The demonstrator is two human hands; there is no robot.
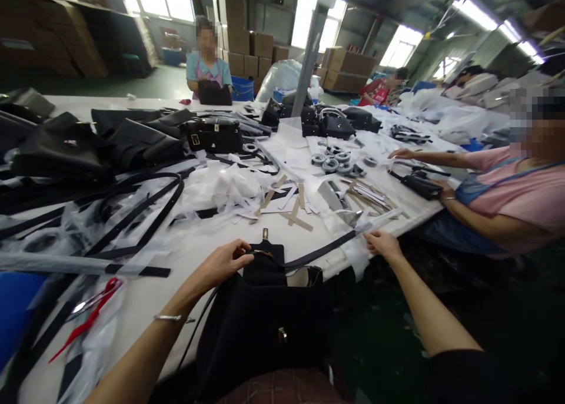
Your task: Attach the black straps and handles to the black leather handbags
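A black handbag rests against my lap at the table's near edge, its top open and a gold turn-lock on its front. Its flap is raised and bears a gold clasp plate. My left hand has thumb and fingers closed at the left edge of this flap. From the flap a black strap runs up to the right. Near the strap's far end, which is in clear plastic wrap, my right hand is closed on it. The exact grip of the right fingertips is partly hidden.
Red-handled scissors lie at left beside loose black straps. Black bags, tape rolls and cardboard strips cover the white table. A co-worker handles a small black bag at right; another person sits opposite.
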